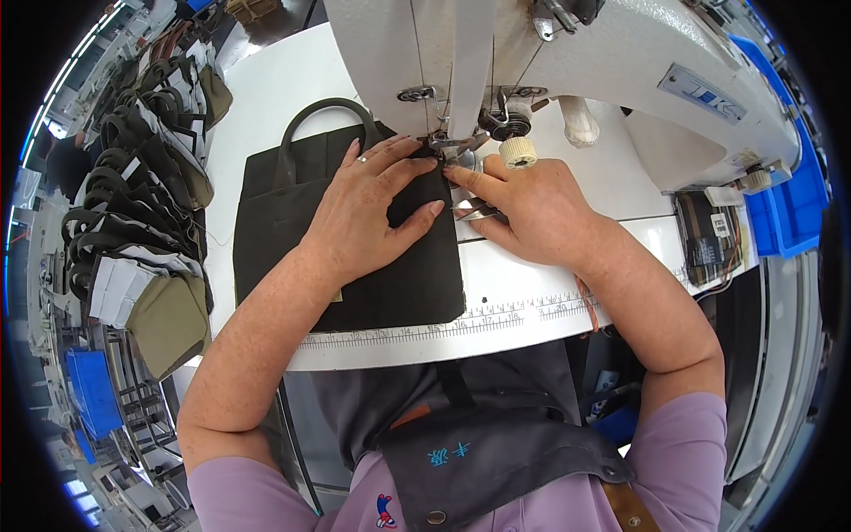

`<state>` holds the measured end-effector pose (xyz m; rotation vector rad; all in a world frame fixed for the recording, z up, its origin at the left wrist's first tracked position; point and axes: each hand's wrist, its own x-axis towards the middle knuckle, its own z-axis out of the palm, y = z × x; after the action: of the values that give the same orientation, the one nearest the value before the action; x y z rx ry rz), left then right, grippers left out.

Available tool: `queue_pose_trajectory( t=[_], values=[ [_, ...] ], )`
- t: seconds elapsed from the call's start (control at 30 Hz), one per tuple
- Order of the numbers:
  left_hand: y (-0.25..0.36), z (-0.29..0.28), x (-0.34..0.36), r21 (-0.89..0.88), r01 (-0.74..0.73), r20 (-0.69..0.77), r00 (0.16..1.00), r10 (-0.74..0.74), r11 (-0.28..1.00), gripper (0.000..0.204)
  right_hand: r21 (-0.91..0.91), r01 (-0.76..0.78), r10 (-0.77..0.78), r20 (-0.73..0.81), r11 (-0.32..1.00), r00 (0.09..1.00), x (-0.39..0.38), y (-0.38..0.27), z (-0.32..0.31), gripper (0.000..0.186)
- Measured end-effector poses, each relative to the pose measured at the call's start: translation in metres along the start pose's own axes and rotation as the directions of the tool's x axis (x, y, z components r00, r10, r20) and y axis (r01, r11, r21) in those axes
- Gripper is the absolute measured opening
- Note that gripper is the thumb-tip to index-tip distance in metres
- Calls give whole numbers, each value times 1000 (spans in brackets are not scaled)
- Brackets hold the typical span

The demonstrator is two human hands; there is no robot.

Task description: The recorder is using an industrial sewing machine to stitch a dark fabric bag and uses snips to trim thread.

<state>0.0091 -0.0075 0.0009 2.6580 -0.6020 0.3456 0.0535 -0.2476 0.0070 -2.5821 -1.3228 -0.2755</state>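
Observation:
A dark bag panel [355,284] with a looped handle [328,105] lies flat on the white sewing machine table [417,355]. My left hand [363,204] rests on the panel, fingers stretched out and spread, a ring on one of them. Its fingertips are close to the presser foot [452,146], at the panel's upper right corner. To the right, my right hand [532,208] is closed around small metal scissors [476,210], whose blades show between index finger and thumb. The tip of that index finger touches the panel's edge beside the foot. Where the needle enters is hard to make out.
The white sewing machine [638,53] spans the back and right. Piled dark bag pieces with handles [124,195] stand at the left. A printed ruler runs along the table's front edge. On the right are a dark webbing bundle [700,235] and a blue bin [789,208].

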Motion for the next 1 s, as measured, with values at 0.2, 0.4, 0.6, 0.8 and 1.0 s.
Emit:
queue_pose_trajectory(
  t=[0.2,0.4,0.6,0.8,1.0],
  values=[
    [-1,1,-1,2,4,-7,1000,-4,1000,45,-8,-9,9,3,1000,1000,1,-2,1,48],
    [0,1,0,20,5,7,1000,-5,1000,46,-22,-12,12,14,1000,1000,-1,-1,5,55],
    [-3,0,2,15,-14,21,1000,13,1000,47,389,-77,137,-130,918,982,0,16,5,33],
    [-1,1,3,17,-7,10,1000,7,1000,48,754,-19,444,-366,656,818,10,24,13,36],
    [-3,0,2,29,0,18,1000,0,1000,48,867,-75,517,-222,493,827,14,18,4,30]
  ],
)
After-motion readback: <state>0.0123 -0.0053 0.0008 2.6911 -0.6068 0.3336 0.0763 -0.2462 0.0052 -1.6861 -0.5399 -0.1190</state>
